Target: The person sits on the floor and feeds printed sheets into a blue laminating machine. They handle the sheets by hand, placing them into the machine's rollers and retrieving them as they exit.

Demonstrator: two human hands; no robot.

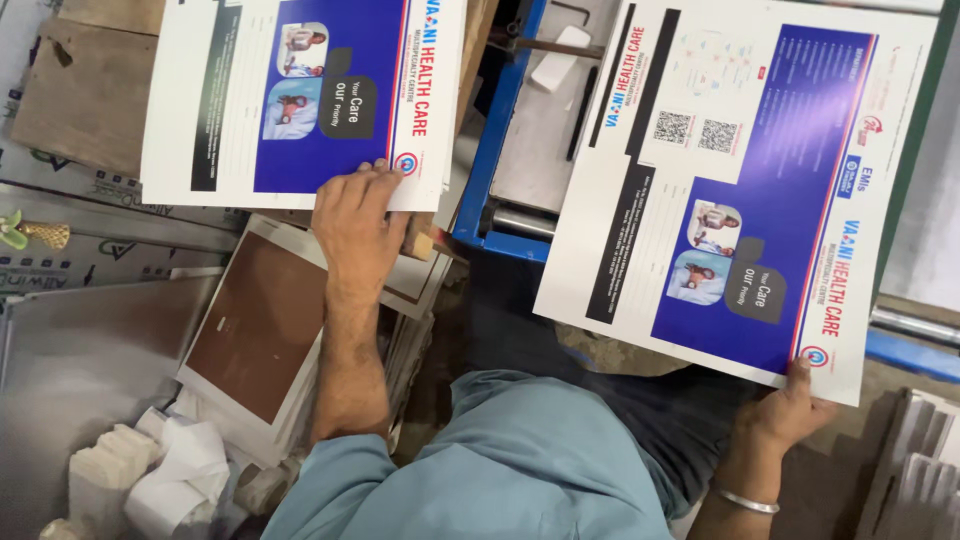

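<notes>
Here, left hand (352,225) on printed stack (290,100), right hand (790,405) gripping sheet (740,180)

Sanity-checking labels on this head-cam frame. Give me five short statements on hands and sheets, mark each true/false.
1. The left hand rests flat on the edge of a stack of printed sheets. True.
2. The right hand holds a brown board. False: it grips the corner of a single printed sheet, white with a blue panel.
3. A metal bangle sits on the right wrist. True.
4. Both hands hold the same sheet. False: they are apart, each on a different one.
5. The brown-faced sheets lie on top of the blue machine frame. False: they lie below the left forearm, beside crumpled white paper.
</notes>
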